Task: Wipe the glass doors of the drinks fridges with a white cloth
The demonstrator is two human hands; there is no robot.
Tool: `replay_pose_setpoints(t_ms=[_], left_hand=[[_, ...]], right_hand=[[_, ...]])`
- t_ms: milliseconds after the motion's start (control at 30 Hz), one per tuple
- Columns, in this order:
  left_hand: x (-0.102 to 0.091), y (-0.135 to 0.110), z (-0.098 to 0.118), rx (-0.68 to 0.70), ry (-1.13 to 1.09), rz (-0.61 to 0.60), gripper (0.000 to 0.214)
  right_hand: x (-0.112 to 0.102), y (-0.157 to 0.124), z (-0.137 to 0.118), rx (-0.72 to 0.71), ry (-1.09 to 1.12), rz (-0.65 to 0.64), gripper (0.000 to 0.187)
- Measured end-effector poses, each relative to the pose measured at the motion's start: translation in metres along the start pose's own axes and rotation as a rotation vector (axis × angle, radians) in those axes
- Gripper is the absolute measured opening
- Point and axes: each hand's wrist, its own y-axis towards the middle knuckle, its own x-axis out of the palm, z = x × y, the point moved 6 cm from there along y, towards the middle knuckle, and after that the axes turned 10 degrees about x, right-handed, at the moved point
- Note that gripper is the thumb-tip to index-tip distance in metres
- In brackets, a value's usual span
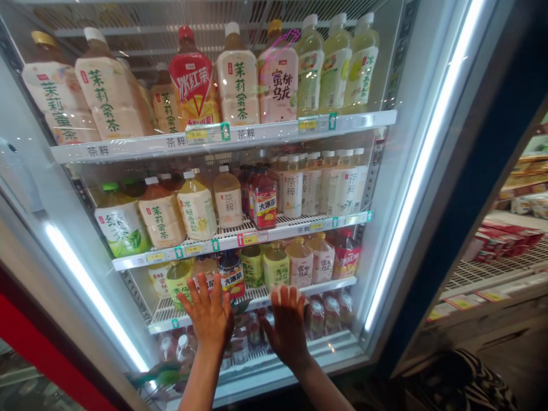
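Note:
I face an open drinks cooler with several wire shelves of bottled tea. My left hand point(209, 317) is spread open with fingers up, in front of the third shelf point(171, 324) near a dark bottle with a red and yellow label point(232, 278). My right hand point(287, 322) is also flat and open beside it, just below a pale pink tea bottle point(299, 262). Neither hand holds anything. Clear bottles point(317, 317) on the lowest shelf sit behind and partly hidden by my hands.
The cooler door point(466, 188) stands open on the right, with a lit strip along its edge. The top shelf point(222, 137) carries large tea bottles. A store rack with red packages point(505, 240) stands at the far right. A striped garment point(466, 382) shows at the bottom right.

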Motion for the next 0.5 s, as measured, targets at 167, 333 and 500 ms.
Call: replay_pose_setpoints(t_ms=[167, 333, 500], left_hand=[[-0.003, 0.003, 0.002, 0.016, -0.001, 0.005, 0.084], [-0.006, 0.004, 0.003, 0.008, -0.020, -0.001, 0.083], [-0.016, 0.011, 0.014, -0.033, -0.086, -0.031, 0.083]], right_hand=[[-0.030, 0.090, 0.036, 0.136, 0.059, 0.111, 0.081], [-0.027, 0.065, 0.051, 0.133, 0.062, 0.067, 0.081], [-0.017, 0.031, 0.081, 0.135, 0.029, 0.083, 0.079]])
